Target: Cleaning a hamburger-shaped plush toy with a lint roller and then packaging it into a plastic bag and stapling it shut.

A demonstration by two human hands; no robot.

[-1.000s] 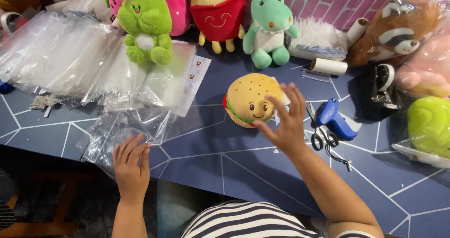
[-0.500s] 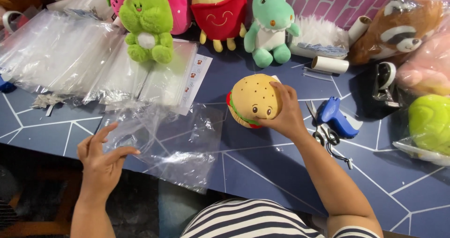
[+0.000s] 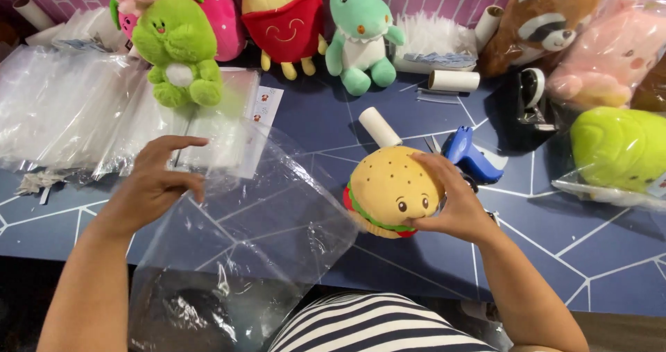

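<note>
Figure: view from my head camera, looking down at a dark blue table (image 3: 555, 255) with white line patterning. I use the burger plush (image 3: 393, 191) as the landmark.

My right hand (image 3: 454, 206) is clamped on the burger plush, fingers over the bun top and thumb under the face side; the toy sits tilted on the table, just ahead of my striped shirt (image 3: 374, 324).

To the left of the burger, my left hand (image 3: 156, 182) pinches the upper edge of a clear plastic bag (image 3: 263, 241), fingers together on the film. The bag hangs out over the table's near edge, and its right border touches the burger.

Behind and left of the burger lies a stack of clear bags (image 3: 76, 109) with a green plush (image 3: 178, 50) sitting on it. Directly behind stand a fries plush (image 3: 284, 19) and a teal dinosaur plush (image 3: 361, 33). Just right of the burger is a blue tape dispenser (image 3: 472, 159); a small white roll (image 3: 379, 126) lies just behind the burger.

Handling, as I judge it: the burger looks light, soft and squashy, best gripped around the bun's sides. The bag is thin, limp and slippery; I would hold it at the mouth's edge.
</note>
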